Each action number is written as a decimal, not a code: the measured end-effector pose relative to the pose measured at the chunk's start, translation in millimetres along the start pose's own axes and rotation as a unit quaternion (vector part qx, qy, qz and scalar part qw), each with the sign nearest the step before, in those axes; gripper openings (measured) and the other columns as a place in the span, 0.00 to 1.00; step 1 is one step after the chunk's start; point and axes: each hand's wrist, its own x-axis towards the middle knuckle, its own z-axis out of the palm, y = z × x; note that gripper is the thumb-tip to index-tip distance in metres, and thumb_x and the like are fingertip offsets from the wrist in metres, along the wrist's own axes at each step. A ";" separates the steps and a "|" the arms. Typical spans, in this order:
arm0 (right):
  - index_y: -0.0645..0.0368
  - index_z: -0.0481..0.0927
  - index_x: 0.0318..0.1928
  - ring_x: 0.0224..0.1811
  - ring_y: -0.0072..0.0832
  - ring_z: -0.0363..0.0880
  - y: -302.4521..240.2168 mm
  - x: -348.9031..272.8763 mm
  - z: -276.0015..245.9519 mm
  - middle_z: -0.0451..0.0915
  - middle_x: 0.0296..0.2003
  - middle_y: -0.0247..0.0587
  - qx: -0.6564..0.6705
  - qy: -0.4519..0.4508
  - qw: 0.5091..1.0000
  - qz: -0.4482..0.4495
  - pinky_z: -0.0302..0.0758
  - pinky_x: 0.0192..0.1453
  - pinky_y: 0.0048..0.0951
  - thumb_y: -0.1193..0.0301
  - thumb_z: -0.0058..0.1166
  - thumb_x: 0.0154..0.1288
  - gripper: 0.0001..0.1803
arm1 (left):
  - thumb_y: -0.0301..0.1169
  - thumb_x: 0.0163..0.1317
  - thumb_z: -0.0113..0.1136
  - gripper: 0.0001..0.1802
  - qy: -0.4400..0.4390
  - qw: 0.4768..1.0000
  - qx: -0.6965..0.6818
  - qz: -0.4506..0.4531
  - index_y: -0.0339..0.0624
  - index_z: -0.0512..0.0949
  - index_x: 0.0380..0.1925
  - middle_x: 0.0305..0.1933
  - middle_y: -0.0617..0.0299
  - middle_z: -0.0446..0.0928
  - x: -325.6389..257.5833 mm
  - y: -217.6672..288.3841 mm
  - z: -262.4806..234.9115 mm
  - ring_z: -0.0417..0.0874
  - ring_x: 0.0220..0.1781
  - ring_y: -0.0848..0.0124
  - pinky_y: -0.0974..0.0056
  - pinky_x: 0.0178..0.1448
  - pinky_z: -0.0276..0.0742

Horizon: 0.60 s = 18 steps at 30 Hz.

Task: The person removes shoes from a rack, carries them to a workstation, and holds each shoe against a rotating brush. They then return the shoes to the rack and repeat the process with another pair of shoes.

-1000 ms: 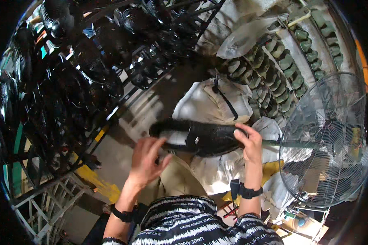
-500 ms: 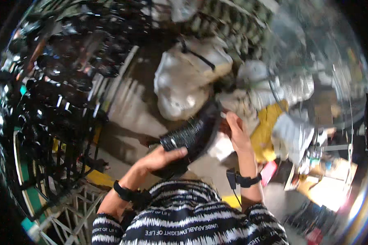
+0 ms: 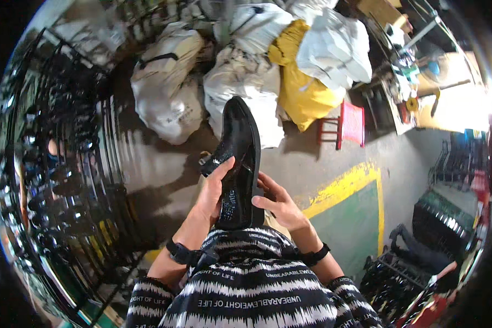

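A glossy black leather shoe [image 3: 238, 164] stands toe-up at the centre of the frame, clamped between both hands. The left hand [image 3: 213, 191] grips its side near the opening, and the right hand [image 3: 279, 205] braces the heel end. It looks light and fairly stiff, its polished upper likely slippery, so sole and heel seem the surest holds. Stuffed white sacks [image 3: 169, 93] and a red stool [image 3: 347, 124] lie beyond, on the floor.

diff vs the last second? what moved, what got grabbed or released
The black glossy shoe swung from lying crosswise in front of the person to standing lengthwise, toe pointing away. The left hand, open beside it a second ago, now grips its left side. The camera view also turned, toward the white sacks and yellow sack. Unchanged: the right hand holds the shoe.
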 end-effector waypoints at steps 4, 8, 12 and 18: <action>0.63 0.50 0.64 0.60 0.29 0.59 -1.8 -22.5 -36.2 0.60 0.59 0.48 0.033 0.031 0.998 -0.047 0.55 0.63 0.29 0.73 0.57 0.54 0.40 | 0.46 0.58 0.50 0.23 0.003 1.000 0.001 -0.030 0.36 0.73 0.42 0.36 0.56 0.77 27.7 -26.6 32.4 0.79 0.34 0.65 0.63 0.39 0.77; 0.64 0.51 0.64 0.61 0.32 0.58 -4.2 -29.6 -67.4 0.58 0.60 0.49 0.044 0.162 0.986 -0.012 0.54 0.63 0.30 0.75 0.57 0.52 0.41 | 0.47 0.56 0.53 0.21 0.091 0.992 0.050 -0.077 0.39 0.76 0.36 0.32 0.55 0.79 67.5 -38.1 57.2 0.80 0.30 0.65 0.62 0.38 0.77; 0.67 0.51 0.62 0.54 0.33 0.69 -12.6 -22.1 -112.0 0.65 0.55 0.45 0.047 0.187 0.978 -0.074 0.67 0.56 0.31 0.74 0.50 0.56 0.34 | 0.45 0.55 0.56 0.19 -0.024 0.991 0.011 -0.129 0.40 0.78 0.33 0.30 0.60 0.79 124.4 -46.7 77.8 0.79 0.27 0.69 0.66 0.33 0.76; 0.60 0.54 0.63 0.54 0.29 0.67 -42.8 -16.2 -180.3 0.64 0.55 0.43 0.044 0.251 0.966 -0.033 0.66 0.56 0.30 0.67 0.42 0.64 0.28 | 0.44 0.55 0.57 0.16 0.024 0.992 -0.019 -0.122 0.41 0.78 0.32 0.28 0.60 0.79 194.8 -48.7 127.0 0.78 0.24 0.68 0.66 0.30 0.75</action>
